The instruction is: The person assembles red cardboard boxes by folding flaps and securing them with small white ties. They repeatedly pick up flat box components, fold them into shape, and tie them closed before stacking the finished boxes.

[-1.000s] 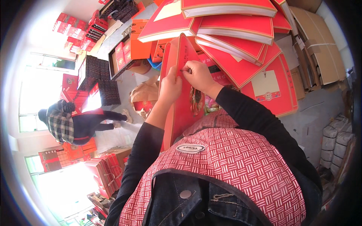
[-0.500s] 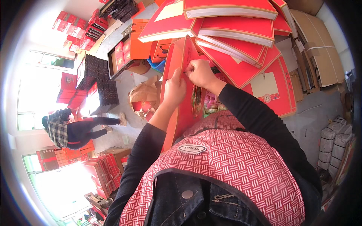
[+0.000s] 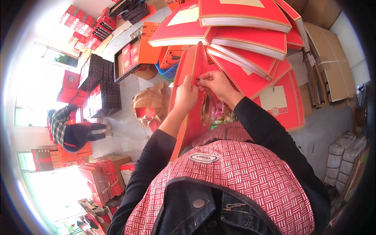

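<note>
A tall red gift box [image 3: 191,58] with gold-toned edges stands on edge in front of me, leaning against my apron [image 3: 250,164]. My left hand [image 3: 185,94] is closed around its upper edge, thumb pointing away from me. To the right of it, my right hand [image 3: 216,83] pinches a small dark piece at the side of the box. What this piece is I cannot make out. Below my right wrist, colourful small packets [image 3: 222,113] show in part, half hidden by my arm and the box.
Red flat boxes [image 3: 250,39] lie in a fanned pile ahead and to the right. Bundled cardboard [image 3: 331,62] leans at the far right, above grey wrapped packs [image 3: 340,156]. A paper bag [image 3: 147,102] stands on the left floor. A person [image 3: 74,129] bends beside stacked dark boxes [image 3: 103,98].
My right hand has drawn slightly right, its fingertips now showing the small dark piece. The left hand keeps its hold on the box. The person at left has bent lower.
</note>
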Action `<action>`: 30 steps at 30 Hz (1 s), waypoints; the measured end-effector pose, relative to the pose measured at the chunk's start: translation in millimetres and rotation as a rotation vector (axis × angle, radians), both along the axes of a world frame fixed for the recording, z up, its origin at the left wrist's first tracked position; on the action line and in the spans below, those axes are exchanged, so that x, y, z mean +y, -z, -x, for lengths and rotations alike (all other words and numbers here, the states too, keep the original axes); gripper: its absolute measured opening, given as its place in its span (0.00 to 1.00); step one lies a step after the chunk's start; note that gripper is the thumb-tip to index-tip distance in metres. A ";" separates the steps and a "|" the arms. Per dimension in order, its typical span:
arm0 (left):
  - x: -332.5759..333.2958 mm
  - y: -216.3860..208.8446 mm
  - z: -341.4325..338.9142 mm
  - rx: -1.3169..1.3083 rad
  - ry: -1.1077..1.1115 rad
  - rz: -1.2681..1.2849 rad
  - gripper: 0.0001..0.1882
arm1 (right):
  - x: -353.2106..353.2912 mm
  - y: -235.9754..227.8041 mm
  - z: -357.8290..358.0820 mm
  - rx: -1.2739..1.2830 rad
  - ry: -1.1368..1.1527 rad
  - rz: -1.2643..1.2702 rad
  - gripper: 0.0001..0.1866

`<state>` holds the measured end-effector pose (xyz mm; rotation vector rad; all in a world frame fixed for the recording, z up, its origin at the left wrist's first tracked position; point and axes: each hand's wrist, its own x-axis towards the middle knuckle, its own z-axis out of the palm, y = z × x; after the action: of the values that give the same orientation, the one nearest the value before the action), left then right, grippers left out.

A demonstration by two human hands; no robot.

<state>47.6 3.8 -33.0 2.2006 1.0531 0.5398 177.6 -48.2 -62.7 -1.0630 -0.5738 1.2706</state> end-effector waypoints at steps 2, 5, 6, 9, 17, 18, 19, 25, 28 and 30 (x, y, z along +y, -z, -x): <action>-5.5 -3.7 -2.7 0.079 -0.008 0.076 0.13 | -1.0 8.4 -2.1 0.075 0.034 0.045 0.06; -11.4 -0.2 -3.6 0.047 0.007 0.019 0.13 | -1.6 -1.2 0.7 -0.366 0.067 0.117 0.06; -11.6 1.1 -4.3 0.051 0.002 0.003 0.14 | -0.2 -3.7 2.0 -0.654 0.109 0.056 0.06; -11.6 2.5 -12.0 0.068 -0.036 -0.074 0.16 | 3.3 -8.7 5.3 -1.275 0.230 -0.119 0.05; -7.8 -2.2 -8.9 0.041 -0.071 0.005 0.13 | 7.3 11.8 -9.7 -0.548 0.068 -0.058 0.07; -8.1 -1.7 -8.8 0.016 -0.068 0.026 0.12 | 7.0 7.2 -10.2 -0.355 0.056 -0.022 0.06; -8.8 -1.2 -8.5 -0.009 -0.066 0.048 0.12 | 5.9 2.9 -10.0 -0.162 0.044 0.014 0.05; -11.4 -9.3 -4.0 -0.066 -0.028 0.126 0.13 | 1.5 9.2 -6.9 -0.075 0.016 0.053 0.05; 0.4 32.5 -4.5 -0.767 -0.120 0.573 0.14 | -0.7 16.0 -11.0 0.101 -0.022 0.067 0.05; 4.5 34.4 -6.4 -0.782 -0.137 0.780 0.16 | -2.2 16.0 -15.8 0.180 -0.041 0.097 0.06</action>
<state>54.1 8.2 -67.5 1.0872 0.7812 0.7913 193.4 -50.4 -78.6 -1.0078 -0.4018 1.4259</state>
